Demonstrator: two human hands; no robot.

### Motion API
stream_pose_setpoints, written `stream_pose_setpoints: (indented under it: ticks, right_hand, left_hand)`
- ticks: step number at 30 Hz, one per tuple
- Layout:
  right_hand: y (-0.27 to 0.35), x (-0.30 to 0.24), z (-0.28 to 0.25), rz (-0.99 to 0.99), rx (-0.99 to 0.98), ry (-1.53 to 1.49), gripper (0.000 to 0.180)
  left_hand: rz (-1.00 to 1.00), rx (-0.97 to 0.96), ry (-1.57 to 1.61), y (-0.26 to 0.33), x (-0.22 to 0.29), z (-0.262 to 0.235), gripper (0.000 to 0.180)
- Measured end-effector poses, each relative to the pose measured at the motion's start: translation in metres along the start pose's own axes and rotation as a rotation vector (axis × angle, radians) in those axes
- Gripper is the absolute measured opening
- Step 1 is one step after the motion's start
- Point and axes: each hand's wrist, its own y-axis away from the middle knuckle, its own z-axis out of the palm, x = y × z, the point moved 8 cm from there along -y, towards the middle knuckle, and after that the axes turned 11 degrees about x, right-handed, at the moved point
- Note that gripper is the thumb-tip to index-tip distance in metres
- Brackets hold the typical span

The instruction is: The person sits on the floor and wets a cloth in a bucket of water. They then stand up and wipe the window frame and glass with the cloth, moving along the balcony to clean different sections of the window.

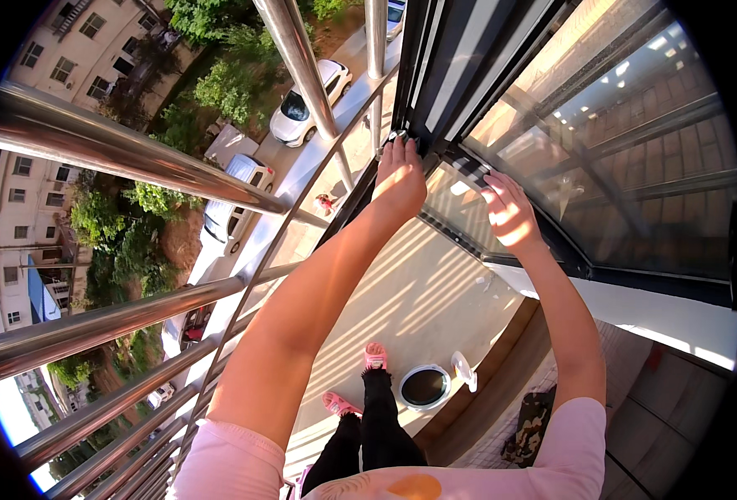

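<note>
My left hand [401,172] reaches up to the dark window frame [435,100], its fingers bent together at the frame's corner. A small dark, shiny bit shows at those fingertips; what it is, I cannot make out. Lower and to the right, my right hand [510,208] has its fingers apart, with the tips against the dark edge of a glass window panel [627,167]. Nothing shows in its grip. Between the two hands, a lower glass pane [458,204] lets the pale floor show through.
Thick metal railing bars [127,150] run along the left, with parked cars [302,108] and trees far below. On the pale balcony floor [343,308], near my pink sandals [375,357], stands a white bucket [424,387] of dark liquid. A camouflage-patterned item [530,427] lies at the lower right.
</note>
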Motion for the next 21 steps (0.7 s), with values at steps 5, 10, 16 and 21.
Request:
stream_pose_setpoints:
  ticks: [5,10,16,21]
  right_hand:
    - [0.021,0.02,0.019,-0.06,-0.132,-0.013,0.023]
    - [0.026,0.024,0.026,-0.104,-0.094,-0.008,0.021]
    - [0.037,0.028,0.034,-0.116,-0.146,-0.073,0.014]
    - [0.038,0.028,0.034,-0.143,-0.119,-0.055,0.018]
  left_hand:
    - [-0.152,-0.249,-0.112,-0.02,-0.004,0.01,0.046]
    - [-0.098,-0.203,-0.224,-0.017,0.008,0.001,0.036]
    - [0.115,-0.029,-0.181,-0.013,0.002,0.007,0.041]
    - [0.187,-0.172,-0.336,-0.017,-0.008,0.04,0.035]
